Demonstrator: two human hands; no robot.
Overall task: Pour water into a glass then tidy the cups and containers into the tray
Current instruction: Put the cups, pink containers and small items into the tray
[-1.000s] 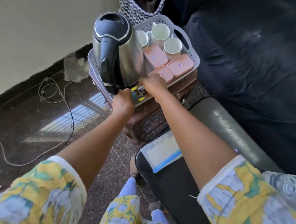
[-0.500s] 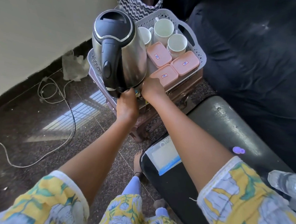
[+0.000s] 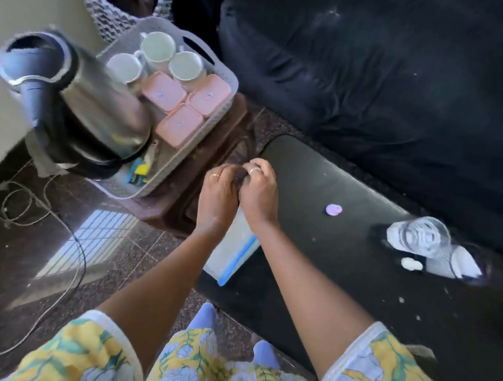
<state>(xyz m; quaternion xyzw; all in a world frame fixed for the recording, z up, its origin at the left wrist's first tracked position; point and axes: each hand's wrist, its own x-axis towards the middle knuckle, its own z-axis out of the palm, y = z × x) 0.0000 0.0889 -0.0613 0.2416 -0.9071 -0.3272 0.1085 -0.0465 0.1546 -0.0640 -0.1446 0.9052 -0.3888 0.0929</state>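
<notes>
Hands meet at the bench's (image 3: pixel 319 176) near edge, left hand (image 3: pixel 217 195) and right hand (image 3: pixel 259 192) with fingers curled together; whether they grip anything cannot be told. Well apart on the bench stands the glass (image 3: pixel 421 236), likely fragile and slick, best gripped round its wall.

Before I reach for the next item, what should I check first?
1. The kettle sits in the tray: ok, though blurred.
2. Three cups in tray: ok.
3. Three pink containers in tray, lids on: ok.
4. The glass in tray: not ok, it stands on the black bench.
5. Water in glass: cannot tell.
6. The left hand and right hand free: cannot tell, they meet over the bench end.
</notes>
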